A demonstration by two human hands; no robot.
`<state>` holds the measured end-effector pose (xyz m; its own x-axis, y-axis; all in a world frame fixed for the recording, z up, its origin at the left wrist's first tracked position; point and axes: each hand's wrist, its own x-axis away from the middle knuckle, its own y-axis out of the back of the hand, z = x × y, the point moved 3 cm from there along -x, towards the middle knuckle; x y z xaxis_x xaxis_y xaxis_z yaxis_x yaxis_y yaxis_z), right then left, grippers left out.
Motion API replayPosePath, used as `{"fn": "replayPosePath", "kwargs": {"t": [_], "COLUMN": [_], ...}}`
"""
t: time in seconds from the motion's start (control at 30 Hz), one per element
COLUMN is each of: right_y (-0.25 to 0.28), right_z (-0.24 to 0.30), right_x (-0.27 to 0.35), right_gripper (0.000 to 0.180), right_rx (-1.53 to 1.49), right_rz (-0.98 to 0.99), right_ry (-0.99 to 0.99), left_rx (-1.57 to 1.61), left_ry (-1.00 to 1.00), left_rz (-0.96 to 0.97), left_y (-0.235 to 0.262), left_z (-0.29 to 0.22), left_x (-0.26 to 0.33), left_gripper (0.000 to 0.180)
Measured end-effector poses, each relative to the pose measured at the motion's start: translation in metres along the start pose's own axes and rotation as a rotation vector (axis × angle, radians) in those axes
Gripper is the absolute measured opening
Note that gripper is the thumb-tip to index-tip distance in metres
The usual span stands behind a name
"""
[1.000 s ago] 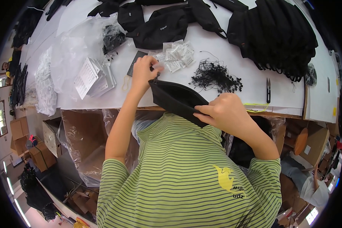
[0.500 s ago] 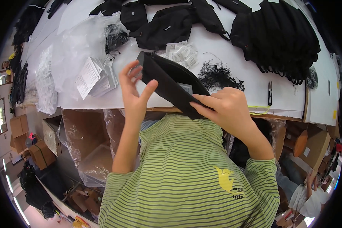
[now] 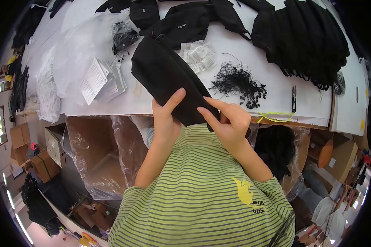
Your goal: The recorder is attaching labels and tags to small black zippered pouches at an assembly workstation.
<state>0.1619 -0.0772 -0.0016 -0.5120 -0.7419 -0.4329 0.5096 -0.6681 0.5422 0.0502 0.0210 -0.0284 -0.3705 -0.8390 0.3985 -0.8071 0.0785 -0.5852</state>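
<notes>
White worktable (image 3: 243, 45) fills the view; at its near edge the left hand (image 3: 165, 119) and right hand (image 3: 228, 121) pinch a flat black pouch (image 3: 169, 76); beyond lie a black string pile (image 3: 237, 82) and, by the far edge, black bags (image 3: 309, 37).

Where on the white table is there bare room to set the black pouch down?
Bare table lies between the pile of black strings and the small scissors, and a patch right of the paper tags. The far edge is crowded with black bags; plastic sleeves cover the left.
</notes>
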Motion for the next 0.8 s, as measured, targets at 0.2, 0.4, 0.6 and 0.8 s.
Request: {"fn": "replayPosePath", "kwargs": {"t": [0.2, 0.4, 0.6, 0.8], "right_y": [-0.007, -0.016, -0.012, 0.0], "right_z": [-0.022, -0.056, -0.044, -0.045], "right_x": [0.009, 0.011, -0.021, -0.041], "right_gripper": [0.013, 0.028, 0.026, 0.026], "right_rx": [-0.447, -0.747, -0.995, -0.689], "right_rz": [0.081, 0.191, 0.109, -0.193], "right_ry": [-0.346, -0.607, -0.569, -0.254], "left_rx": [-0.069, -0.046, -0.384, -0.455], "left_ry": [0.07, 0.006, 0.211, 0.268], "left_rz": [0.009, 0.004, 0.249, 0.291], "left_y": [0.005, 0.0, -0.005, -0.007], "left_z": [0.004, -0.005, 0.002, -0.001], "left_x": [-0.003, 0.0, 0.009, 0.008], "left_gripper": [0.049, 0.036, 0.044, 0.047]}}
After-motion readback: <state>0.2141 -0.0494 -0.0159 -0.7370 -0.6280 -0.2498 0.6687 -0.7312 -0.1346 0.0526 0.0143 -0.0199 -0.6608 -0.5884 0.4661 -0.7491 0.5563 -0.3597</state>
